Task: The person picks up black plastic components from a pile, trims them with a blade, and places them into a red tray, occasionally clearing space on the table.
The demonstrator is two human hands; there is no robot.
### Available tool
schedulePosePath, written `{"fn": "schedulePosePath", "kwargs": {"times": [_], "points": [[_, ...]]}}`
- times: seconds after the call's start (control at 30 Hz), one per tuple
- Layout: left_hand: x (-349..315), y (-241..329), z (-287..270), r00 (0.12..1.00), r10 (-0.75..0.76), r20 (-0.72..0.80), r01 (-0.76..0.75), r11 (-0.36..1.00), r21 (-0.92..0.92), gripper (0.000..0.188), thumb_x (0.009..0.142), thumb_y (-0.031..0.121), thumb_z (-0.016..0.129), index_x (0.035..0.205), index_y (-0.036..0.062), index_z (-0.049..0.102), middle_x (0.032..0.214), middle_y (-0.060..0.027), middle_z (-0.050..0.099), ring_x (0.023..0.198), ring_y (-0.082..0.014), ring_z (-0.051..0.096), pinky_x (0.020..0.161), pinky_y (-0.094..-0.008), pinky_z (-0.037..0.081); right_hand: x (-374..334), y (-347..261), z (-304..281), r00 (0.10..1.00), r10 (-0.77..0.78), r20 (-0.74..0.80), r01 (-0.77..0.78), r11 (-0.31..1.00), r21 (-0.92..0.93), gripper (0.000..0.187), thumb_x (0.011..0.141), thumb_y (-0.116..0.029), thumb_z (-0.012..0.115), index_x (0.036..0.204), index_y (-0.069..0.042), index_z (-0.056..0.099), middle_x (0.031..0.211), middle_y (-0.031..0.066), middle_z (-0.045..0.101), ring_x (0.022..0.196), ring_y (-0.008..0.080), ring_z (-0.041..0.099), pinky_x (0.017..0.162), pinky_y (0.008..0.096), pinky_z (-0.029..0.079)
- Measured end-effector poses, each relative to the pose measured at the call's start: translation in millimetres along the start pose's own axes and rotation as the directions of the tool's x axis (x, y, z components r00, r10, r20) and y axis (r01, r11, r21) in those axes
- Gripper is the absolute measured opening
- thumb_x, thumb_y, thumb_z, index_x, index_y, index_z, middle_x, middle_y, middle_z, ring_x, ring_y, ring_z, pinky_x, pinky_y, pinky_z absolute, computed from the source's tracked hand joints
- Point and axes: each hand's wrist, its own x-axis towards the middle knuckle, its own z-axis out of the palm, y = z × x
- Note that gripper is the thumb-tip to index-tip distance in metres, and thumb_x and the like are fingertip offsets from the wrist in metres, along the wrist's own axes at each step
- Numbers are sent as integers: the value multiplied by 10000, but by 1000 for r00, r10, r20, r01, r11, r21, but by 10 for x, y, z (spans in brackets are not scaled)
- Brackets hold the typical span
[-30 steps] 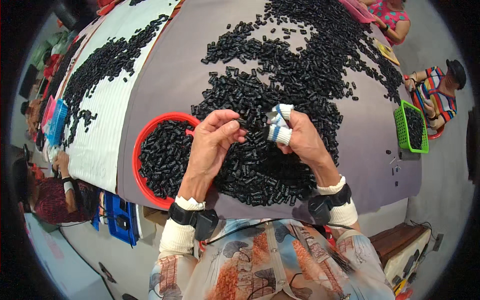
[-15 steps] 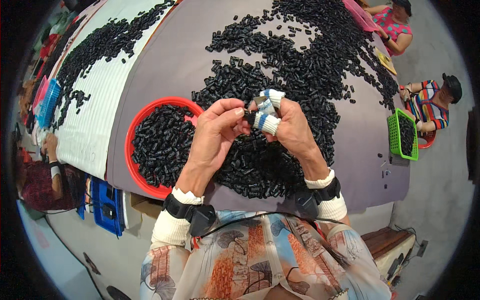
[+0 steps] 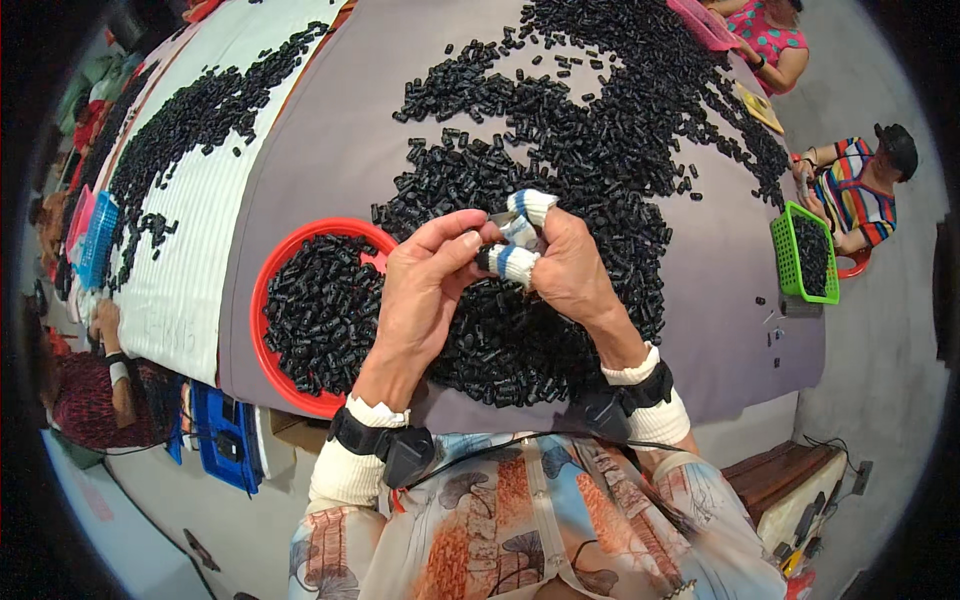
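My left hand [image 3: 430, 275] is closed in a pinch in front of me, above the heap of black parts [image 3: 500, 340]. At its fingertips a small black part [image 3: 484, 262] shows only in part. My right hand [image 3: 575, 265] faces it, with white, blue-striped fabric covers [image 3: 515, 264] on the thumb and a finger. Between those covered fingers sits a thin grey, blade-like piece [image 3: 520, 232], its shape partly hidden. The fingertips of both hands almost meet. To the left of my hands stands a red basin [image 3: 262, 335] filled with short black cylindrical parts.
A grey cloth [image 3: 290, 160] covers the table. More black parts lie on a white sheet [image 3: 190, 270] at the left. At the right, a co-worker in stripes [image 3: 860, 190] sits by a green basket [image 3: 795, 280]. Another person [image 3: 770, 45] works at the far right.
Both hands have shifted slightly left and stay close together. The black part between them shows less than before. The whole view has moved a little.
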Motion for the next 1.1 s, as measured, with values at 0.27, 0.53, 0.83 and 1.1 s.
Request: {"fn": "schedulePosePath", "kwargs": {"times": [0.27,0.53,0.83,1.1], "points": [[92,-98,-3,998,-56,-5,56,995,-86,231,874,73,521,1085,-17,546,927,-63,612,816,-108,567,731,-221,455,-21,126,-42,998,-21,-64,16,997,-74,270,705,-94,698,906,-6,541,748,21,587,662,77,509,577,236,440],[63,-113,36,998,-68,1,67,992,-109,244,860,49,530,1091,-25,556,922,-61,611,808,-96,561,717,-208,445,-19,163,-61,995,-50,-86,47,998,-41,256,693,-104,707,856,-14,531,699,10,549,633,72,471,568,241,422],[89,-116,6,995,-100,24,101,992,-71,255,845,37,542,1093,-21,543,942,-70,604,799,-98,561,732,-216,458,-23,137,-87,996,-21,-84,15,997,-71,243,690,-119,709,838,-25,541,687,2,541,616,77,468,551,247,417],[88,-105,-90,994,-87,63,97,980,-176,248,857,51,540,1099,-6,539,950,-79,601,835,-123,565,743,-246,463,-6,-16,-122,1000,15,-11,-16,995,-101,247,693,-145,717,822,-18,548,682,-1,536,616,80,464,546,241,403]]}}
